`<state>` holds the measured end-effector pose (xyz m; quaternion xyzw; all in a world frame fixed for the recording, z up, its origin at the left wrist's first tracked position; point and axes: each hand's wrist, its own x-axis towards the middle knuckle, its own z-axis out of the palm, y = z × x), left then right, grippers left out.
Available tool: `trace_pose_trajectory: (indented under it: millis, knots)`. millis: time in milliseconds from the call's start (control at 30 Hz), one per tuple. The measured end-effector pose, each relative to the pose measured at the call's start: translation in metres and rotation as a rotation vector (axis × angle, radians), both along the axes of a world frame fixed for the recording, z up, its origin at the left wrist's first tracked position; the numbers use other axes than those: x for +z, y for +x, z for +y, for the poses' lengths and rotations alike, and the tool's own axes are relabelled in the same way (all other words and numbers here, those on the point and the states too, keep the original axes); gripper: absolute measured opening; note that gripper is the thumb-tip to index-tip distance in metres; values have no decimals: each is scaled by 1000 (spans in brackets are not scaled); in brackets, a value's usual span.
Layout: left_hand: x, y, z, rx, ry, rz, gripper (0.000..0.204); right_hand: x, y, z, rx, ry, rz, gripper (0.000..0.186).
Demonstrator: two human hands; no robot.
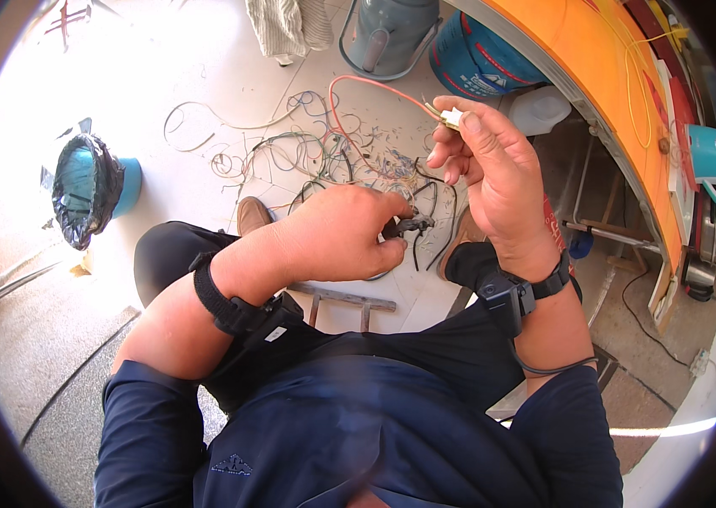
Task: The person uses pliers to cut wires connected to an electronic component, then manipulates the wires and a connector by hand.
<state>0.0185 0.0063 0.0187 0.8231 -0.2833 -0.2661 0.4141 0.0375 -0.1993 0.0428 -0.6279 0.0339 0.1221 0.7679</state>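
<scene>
My right hand [485, 161] is raised at the upper right, pinching a small white connector [451, 116] between thumb and finger. A long red wire [366, 79] runs from it and loops down toward the floor, with short pale wire ends beside it. Lower and left of that, my left hand [349, 233] grips a dark hand tool, apparently pliers [415, 224], partly hidden by my fingers. Tangled coloured wires and small clippings [281, 152] lie on the pale floor beyond both hands, between and past my feet.
A bin with a black liner [87, 173] stands left. Behind the wires are a grey bucket [379, 34], a blue pail [481, 59] and a hanging cloth [290, 21]. An orange board [595, 68], teal appliance [713, 157] and white jug [536, 110] are right. A metal frame [341, 296] is below my hands.
</scene>
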Motion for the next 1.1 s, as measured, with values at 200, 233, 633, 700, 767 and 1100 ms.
trace_pose_trajectory:
  millis: [200,233,633,700,767,1100]
  knots:
    - [2,7,0,240,-331,-434,32,5,1,-8,86,35,-17,32]
    - [7,9,0,316,-368,-458,33,6,0,-9,115,35,-14,32]
    - [5,12,-6,452,-301,2,17,5,-7,-2,252,173,82,40]
    - [4,12,-6,449,-292,0,18,5,-8,-2,253,166,76,41]
    - [2,12,-6,445,-286,-11,19,5,-7,-2,255,165,69,41]
    - [6,11,-5,419,-278,51,24,3,-6,-6,279,123,23,34]
